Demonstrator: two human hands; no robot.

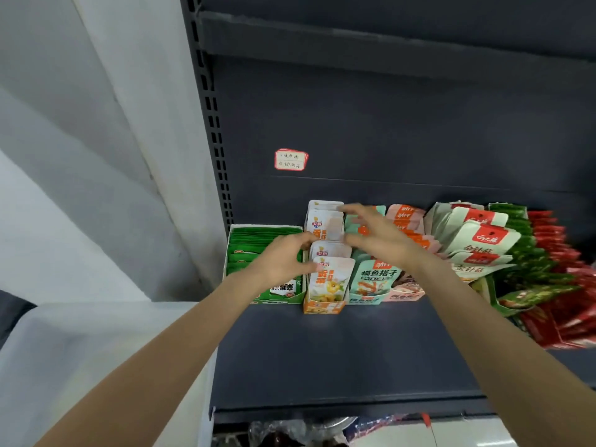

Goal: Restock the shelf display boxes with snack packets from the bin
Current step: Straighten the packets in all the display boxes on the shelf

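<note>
1. Two bare hands reach over a dark shelf (338, 356) to an orange display box (323, 307) of white and yellow snack packets (329, 282).
2. Left hand (283, 258) rests against the row's left side, fingers curled onto a packet's edge.
3. Right hand (374, 232) hovers over the rear packets, fingers spread and relaxed; its grip holds nothing.
4. Beside this box stand a green box (233, 253) on the left and a teal packet box (367, 298) on the right; green packets and red packets (561, 259) lie further right.
5. On the back panel sits a red-bordered label (291, 160).

Shelf front (338, 356) bare, open approach; display boxes (325, 306) packed side by side; upper shelf (387, 50) overhead.
</note>
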